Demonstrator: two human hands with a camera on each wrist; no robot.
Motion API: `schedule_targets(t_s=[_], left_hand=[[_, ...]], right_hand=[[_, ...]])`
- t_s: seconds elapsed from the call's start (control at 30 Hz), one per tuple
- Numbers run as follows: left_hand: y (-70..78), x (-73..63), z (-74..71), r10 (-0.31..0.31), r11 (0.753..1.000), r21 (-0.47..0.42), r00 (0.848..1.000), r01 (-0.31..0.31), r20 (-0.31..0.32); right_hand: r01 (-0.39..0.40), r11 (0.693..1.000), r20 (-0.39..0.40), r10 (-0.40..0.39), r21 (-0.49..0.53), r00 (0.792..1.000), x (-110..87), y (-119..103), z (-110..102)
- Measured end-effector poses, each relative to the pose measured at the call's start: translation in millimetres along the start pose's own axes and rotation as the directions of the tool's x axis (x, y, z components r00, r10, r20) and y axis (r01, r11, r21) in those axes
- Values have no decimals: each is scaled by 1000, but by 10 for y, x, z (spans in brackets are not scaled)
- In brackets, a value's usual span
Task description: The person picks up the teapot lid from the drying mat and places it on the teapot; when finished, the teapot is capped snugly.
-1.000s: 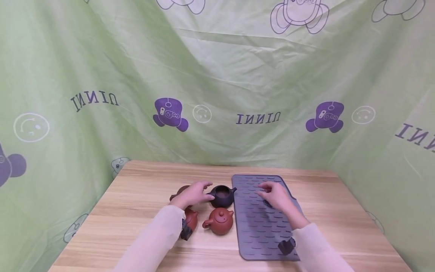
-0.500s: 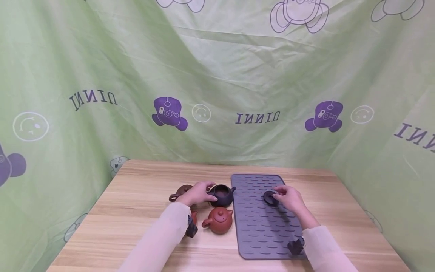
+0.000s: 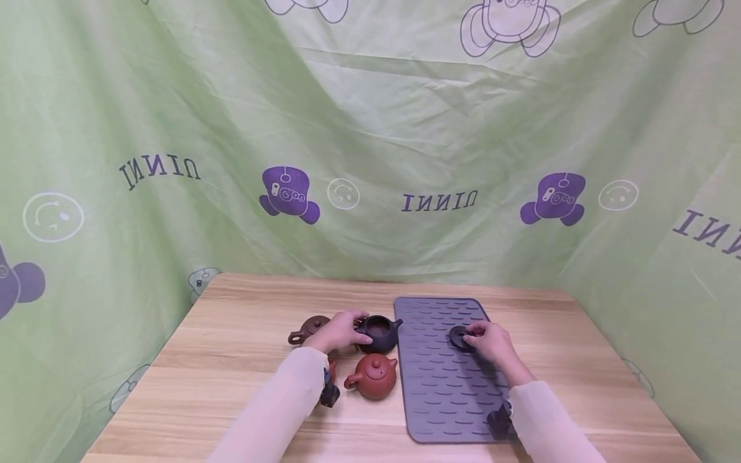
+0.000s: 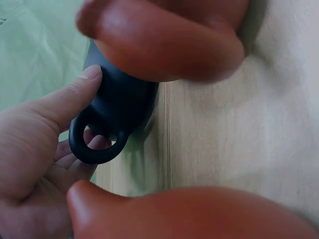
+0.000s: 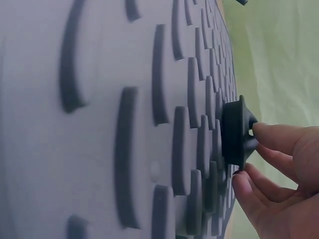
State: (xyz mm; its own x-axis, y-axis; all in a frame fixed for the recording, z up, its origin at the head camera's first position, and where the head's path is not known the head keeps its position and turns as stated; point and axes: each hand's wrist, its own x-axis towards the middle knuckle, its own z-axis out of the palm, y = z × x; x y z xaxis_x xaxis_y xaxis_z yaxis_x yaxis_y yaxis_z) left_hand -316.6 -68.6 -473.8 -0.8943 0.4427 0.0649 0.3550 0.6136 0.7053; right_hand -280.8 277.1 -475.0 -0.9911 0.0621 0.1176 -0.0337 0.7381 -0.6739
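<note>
My left hand [image 3: 340, 332] grips the lidless black teapot [image 3: 383, 345] on its handle side. In the left wrist view the thumb lies against the pot's body, with other fingers behind the ring handle [image 4: 94, 155]. On the right, my right hand [image 3: 491, 341] pinches the knob of a round black lid [image 3: 457, 338] over the grey mat [image 3: 428, 402]. The right wrist view shows the lid [image 5: 232, 133] upright on its flange side, right at the mat's ridges, with the thumb and fingers at its knob and edge.
A red teapot [image 3: 376, 381] with its lid on stands in front of the black one. Another red teapot [image 3: 332, 369] is mostly hidden by my left wrist. Behind my left hand is a brown teapot [image 3: 312, 325]. A green printed curtain [image 3: 370, 128] hangs behind the wooden table [image 3: 231, 321].
My right hand has shifted right and down, bringing the black lid into plain view on the mat. My left hand has moved slightly right, closer around the black teapot's handle side.
</note>
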Motion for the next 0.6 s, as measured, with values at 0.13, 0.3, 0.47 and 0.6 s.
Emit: schedule_targets(t_s=[0.13, 0.3, 0.47, 0.6], left_hand=[[6, -5, 3, 10, 1000, 14, 1000, -10, -8], [26, -12, -13, 19, 1000, 16, 1000, -19, -9], [19, -15, -5, -4, 1000, 7, 1000, 4, -9], [-2, -13, 7, -4, 1000, 1, 1000, 4, -12]], right_hand=[[33, 999, -37, -33, -1, 999, 15, 33, 26], [0, 1000, -31, -1, -11, 1000, 16, -10, 26], [-24, 999, -32, 23, -38, 999, 28, -27, 47], [-28, 999, -33, 27, -34, 999, 37, -45, 60]])
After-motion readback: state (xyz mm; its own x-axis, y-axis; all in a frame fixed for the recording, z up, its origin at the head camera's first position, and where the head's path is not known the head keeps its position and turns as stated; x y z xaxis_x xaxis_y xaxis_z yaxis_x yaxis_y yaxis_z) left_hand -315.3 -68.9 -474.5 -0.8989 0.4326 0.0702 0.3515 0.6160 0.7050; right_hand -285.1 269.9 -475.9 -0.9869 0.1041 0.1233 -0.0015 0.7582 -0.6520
